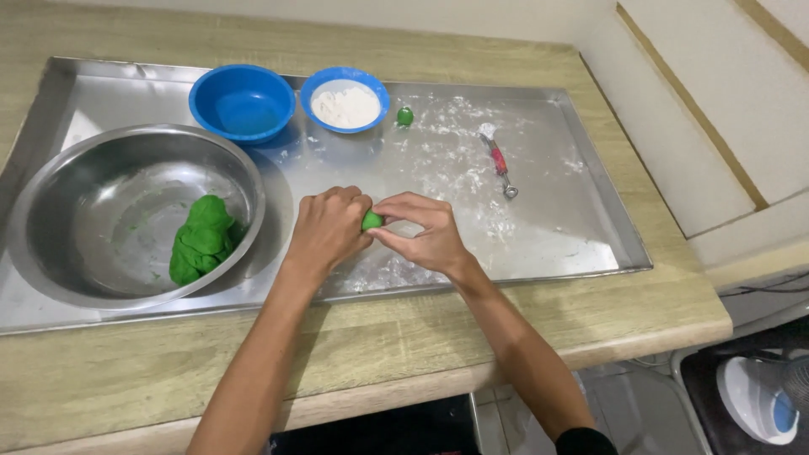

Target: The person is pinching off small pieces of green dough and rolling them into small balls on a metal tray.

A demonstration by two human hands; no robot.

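Nearest the counter's front edge, I see both forearms reaching over the wooden worktop (126,371) onto a floured steel tray (590,202). My left hand (327,229) and right hand (424,233) meet above the tray's near rim, fingers curled and pinched together on a small green dough piece (372,221) held between the two sets of fingertips. To the left, at about the same depth, a large metal bowl (59,211) sits on the tray with a lump of green dough (200,240) lying inside, toward its right wall. Further back on the right lies a small red-handled scoop (499,160) amid scattered flour. At the tray's far edge stand an empty blue bowl (242,101), a blue bowl of flour (345,103) just beside it, and a little green dough ball (405,116).
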